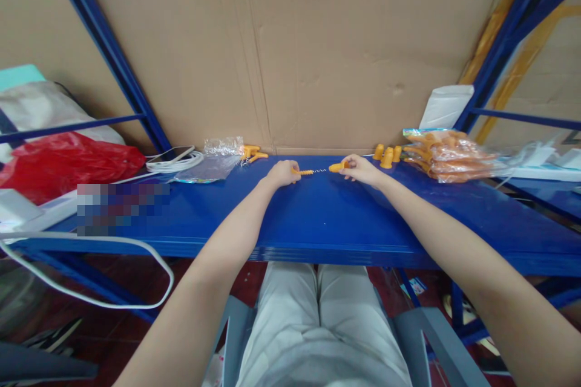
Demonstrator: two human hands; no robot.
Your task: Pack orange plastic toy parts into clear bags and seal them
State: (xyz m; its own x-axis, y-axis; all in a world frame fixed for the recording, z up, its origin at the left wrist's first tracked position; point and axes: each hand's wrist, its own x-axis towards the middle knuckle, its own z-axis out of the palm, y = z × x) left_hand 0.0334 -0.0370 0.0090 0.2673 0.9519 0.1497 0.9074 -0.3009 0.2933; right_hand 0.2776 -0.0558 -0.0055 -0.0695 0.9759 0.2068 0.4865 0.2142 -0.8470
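Note:
My left hand (282, 173) is closed on one end of a small orange piece with a thin metal chain or spring (313, 172) stretched to the right. At the other end my right hand (361, 169) pinches an orange plastic part (338, 166). Both hands rest on the blue shelf (318, 217), near its back. Three loose orange caps (387, 156) stand just right of my right hand. More orange pieces (252, 153) lie to the left of my left hand.
A clear bag of orange parts (442, 154) lies at the right. An empty clear bag (213, 160), a phone with white cable (175, 160) and a red bag (59, 163) lie left. A cardboard sheet (295, 48) backs the shelf between blue posts.

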